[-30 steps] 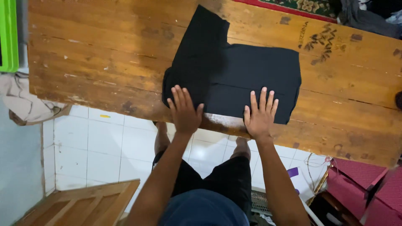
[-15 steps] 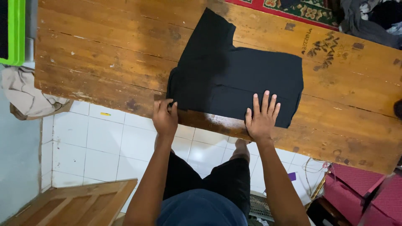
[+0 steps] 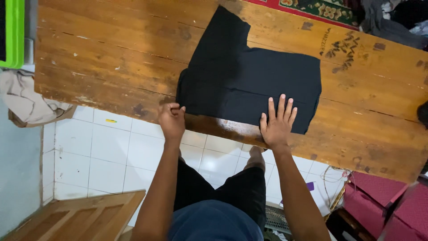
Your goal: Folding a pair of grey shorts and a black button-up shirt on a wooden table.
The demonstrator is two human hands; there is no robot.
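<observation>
**Both hands on a half-folded black garment at the counter's near edge**

While the right hand (image 3: 277, 125) lies flat with its fingers (image 3: 281, 105) spread on the black garment (image 3: 249, 85), the left hand (image 3: 171, 119) is curled at the cloth's near left corner, its fingers bunched together and pinching the fabric there. The garment lies partly folded on the wooden counter (image 3: 111, 58), close to the near edge and roughly midway along it, with one narrower flap reaching toward the far edge. The right palm overhangs the near edge while the fingertips press the cloth's near right part. Dark stains mark the counter toward its right end. Beyond the far edge shows a patterned red rug (image 3: 321, 6); off the left end sit a green box (image 3: 11, 33) and a crumpled beige cloth (image 3: 24, 100) above the white tiled floor (image 3: 107, 151).
</observation>
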